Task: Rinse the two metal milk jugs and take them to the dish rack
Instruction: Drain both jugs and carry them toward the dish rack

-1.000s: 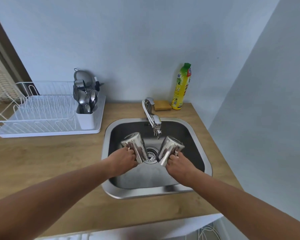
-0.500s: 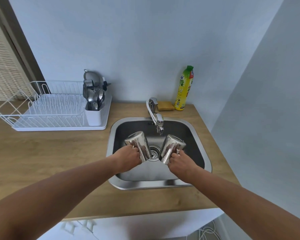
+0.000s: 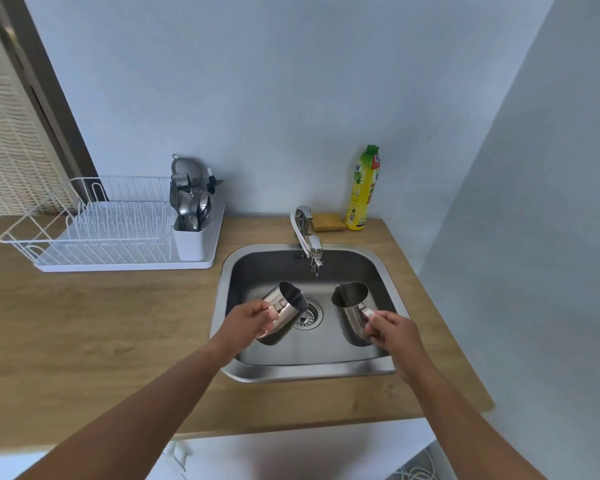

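Milk jugs over the sink [image 3: 378, 258]: our left hand [image 3: 248, 322] grips the left jug [image 3: 286, 306], right hand [image 3: 394, 329] grips the right jug [image 3: 352, 306]; dish rack [image 3: 111, 230] well apart.

Sink→rack path: bare light-wood countertop [image 3: 118, 323] between stainless steel sink [image 3: 219, 299] and white wire dish rack [image 3: 84, 237]. Rack slots open; white caddy packed with metal cutlery [image 3: 189, 242] blocks its sink-side end. Chrome tap [image 3: 309, 240] overhangs rear basin; shiny metal milk jugs [image 3: 288, 317] [image 3: 350, 317] held mid-basin, either side of drain. Grey wall [image 3: 534, 271] tight on right.
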